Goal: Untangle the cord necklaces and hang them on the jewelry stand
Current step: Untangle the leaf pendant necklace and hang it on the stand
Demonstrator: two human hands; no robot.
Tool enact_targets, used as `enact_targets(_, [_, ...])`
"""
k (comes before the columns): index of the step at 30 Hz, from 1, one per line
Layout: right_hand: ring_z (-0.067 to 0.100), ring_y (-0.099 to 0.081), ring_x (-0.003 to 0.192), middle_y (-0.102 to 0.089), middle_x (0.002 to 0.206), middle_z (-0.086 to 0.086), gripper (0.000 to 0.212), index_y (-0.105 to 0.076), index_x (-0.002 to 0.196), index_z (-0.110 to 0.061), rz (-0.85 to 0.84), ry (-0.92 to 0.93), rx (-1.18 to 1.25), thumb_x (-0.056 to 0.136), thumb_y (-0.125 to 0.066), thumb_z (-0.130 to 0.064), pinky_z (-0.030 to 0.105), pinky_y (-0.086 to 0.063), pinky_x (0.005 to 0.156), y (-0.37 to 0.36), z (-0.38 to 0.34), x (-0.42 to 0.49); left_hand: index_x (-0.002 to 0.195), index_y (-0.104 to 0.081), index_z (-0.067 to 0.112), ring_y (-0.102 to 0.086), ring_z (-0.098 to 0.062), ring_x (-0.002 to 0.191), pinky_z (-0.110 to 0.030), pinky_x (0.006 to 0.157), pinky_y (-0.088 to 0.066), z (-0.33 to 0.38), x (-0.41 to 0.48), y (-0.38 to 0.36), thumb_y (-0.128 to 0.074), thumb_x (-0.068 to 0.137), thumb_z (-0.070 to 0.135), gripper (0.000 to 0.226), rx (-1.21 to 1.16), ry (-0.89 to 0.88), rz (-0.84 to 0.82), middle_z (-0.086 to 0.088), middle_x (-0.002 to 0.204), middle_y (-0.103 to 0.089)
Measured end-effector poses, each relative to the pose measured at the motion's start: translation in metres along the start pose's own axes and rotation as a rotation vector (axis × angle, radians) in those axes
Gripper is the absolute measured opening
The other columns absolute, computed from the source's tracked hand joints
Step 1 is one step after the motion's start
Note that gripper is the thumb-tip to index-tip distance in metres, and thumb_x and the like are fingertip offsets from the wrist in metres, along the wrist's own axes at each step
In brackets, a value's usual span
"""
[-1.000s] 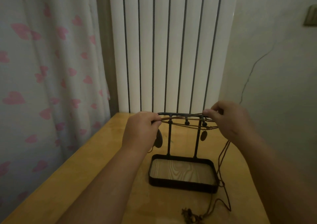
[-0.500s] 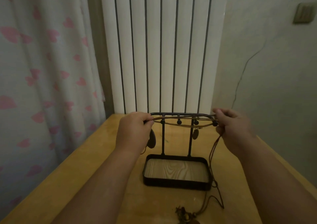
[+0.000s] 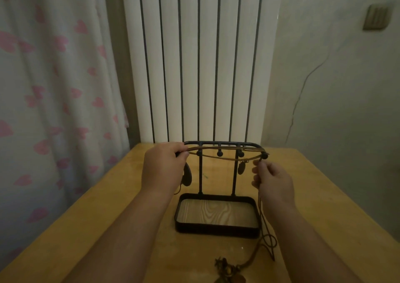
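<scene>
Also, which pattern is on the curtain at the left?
The curtain is whitish with scattered pink heart shapes. The head view shows it best.

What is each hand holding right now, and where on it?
The left hand pinches the cord necklace at the stand's left end. The right hand pinches a dark strand just below the stand's right end, its rest trailing down.

Dim, warm-tinted room; soft overall focus; wide-angle bending at edges; faint shadows.

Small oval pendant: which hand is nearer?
Right. Right hand sits just beside the small oval pendant, apart; left hand pinches cord at the jewelry stand's opposite end.
</scene>
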State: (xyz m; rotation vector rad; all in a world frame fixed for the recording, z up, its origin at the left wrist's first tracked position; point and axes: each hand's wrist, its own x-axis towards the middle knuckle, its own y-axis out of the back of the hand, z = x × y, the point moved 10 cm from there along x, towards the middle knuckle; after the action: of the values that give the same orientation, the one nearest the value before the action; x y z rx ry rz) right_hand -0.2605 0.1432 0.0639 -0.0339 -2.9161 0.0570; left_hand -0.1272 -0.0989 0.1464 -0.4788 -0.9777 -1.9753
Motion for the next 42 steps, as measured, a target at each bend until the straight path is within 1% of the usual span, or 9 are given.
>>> enact_targets(5, [0.010,-0.059,0.092,-0.064,0.094,-0.010,0.015,-0.062,0.103,-0.028,-0.077,0.021,-0.153,0.100,-0.050,-0.020,0.028,-0.047,0.077,-0.019,0.012,-0.016,0.116,-0.071,0.020,-0.054,-0.004,0.095,-0.009,0.074,-0.034,0.007,-0.002,0.000,-0.060,0.095,0.022,0.023,0.062,-0.065,-0.017,0.003,0.112,-0.070])
enact_targets(9, [0.008,-0.048,0.101,-0.056,0.101,-0.011,0.021,-0.063,0.117,-0.021,-0.082,0.042,-0.241,0.100,-0.052,-0.021,0.026,-0.040,0.081,-0.020,0.012,-0.020,0.122,-0.067,0.016,-0.057,-0.022,0.115,-0.031,0.098,-0.039,0.037,-0.019,0.010,-0.063,0.092,0.019,0.031,0.264,-0.314,0.092,-0.003,0.123,-0.067])
enact_targets(11, [0.007,-0.047,0.101,-0.056,0.102,-0.009,0.024,-0.064,0.120,-0.019,-0.067,0.048,-0.259,0.099,-0.053,-0.022,0.027,-0.041,0.084,-0.018,0.013,-0.019,0.113,-0.070,0.012,-0.060,-0.019,0.101,-0.029,0.091,-0.041,0.057,-0.039,0.011,-0.055,0.090,0.016,0.028,0.199,-0.511,0.156,-0.004,0.107,-0.071])
enact_targets(14, [0.003,-0.052,0.087,-0.059,0.091,-0.014,0.019,-0.065,0.114,-0.020,-0.083,0.034,-0.225,0.099,-0.054,-0.023,0.023,-0.043,0.070,-0.019,0.015,-0.018,0.103,-0.072,0.014,-0.060,-0.008,0.088,-0.020,0.080,-0.047,0.070,-0.059,-0.011,-0.047,0.088,0.016,0.030,0.039,-0.601,0.015,0.002,0.092,-0.070])
enact_targets(19, [0.015,-0.066,0.080,-0.069,0.086,0.001,0.010,-0.065,0.096,-0.021,-0.169,-0.052,-0.066,0.097,-0.057,-0.016,0.027,-0.056,0.067,-0.025,0.020,-0.021,0.117,-0.065,0.026,-0.056,0.001,0.097,-0.017,0.083,-0.050,0.031,-0.064,-0.066,-0.053,0.095,0.019,0.026,-0.079,-0.162,-0.303,0.012,0.107,-0.064])
enact_targets(24, [0.021,-0.071,0.083,-0.070,0.095,0.014,0.012,-0.066,0.097,-0.012,-0.284,-0.194,0.193,0.095,-0.057,-0.004,0.024,-0.058,0.063,-0.035,0.025,-0.027,0.144,-0.040,0.034,-0.047,-0.012,0.125,-0.029,0.096,-0.044,-0.010,-0.094,-0.124,-0.061,0.094,0.032,0.054,-0.447,0.427,-0.706,0.011,0.139,-0.049])
enact_targets(29, [0.023,-0.069,0.089,-0.071,0.098,0.011,0.012,-0.068,0.100,-0.013,-0.313,-0.165,0.154,0.093,-0.061,-0.007,0.029,-0.057,0.067,-0.034,0.020,-0.022,0.112,-0.065,0.032,-0.058,-0.013,0.105,-0.033,0.085,-0.048,-0.012,-0.102,-0.135,-0.054,0.096,0.037,0.020,-0.469,0.440,-0.768,0.008,0.114,-0.065])
enact_targets(36, [0.017,-0.061,0.097,-0.067,0.102,0.000,0.011,-0.067,0.097,-0.024,-0.148,-0.172,0.102,0.095,-0.060,-0.016,0.031,-0.052,0.078,-0.014,0.026,-0.011,0.097,-0.067,0.016,-0.068,-0.020,0.072,-0.045,0.084,-0.058,-0.029,-0.083,-0.103,-0.052,0.099,0.024,0.017,-0.629,0.480,-0.637,0.004,0.061,-0.059])
enact_targets(42, [0.018,-0.061,0.097,-0.066,0.103,0.002,0.010,-0.067,0.096,-0.023,-0.032,-0.219,0.158,0.095,-0.060,-0.015,0.029,-0.051,0.075,-0.008,0.033,-0.014,0.090,-0.070,0.020,-0.053,-0.012,0.056,-0.032,0.064,-0.049,-0.049,-0.084,-0.080,-0.059,0.095,0.030,0.017,-0.418,0.405,-0.740,0.005,0.062,-0.055])
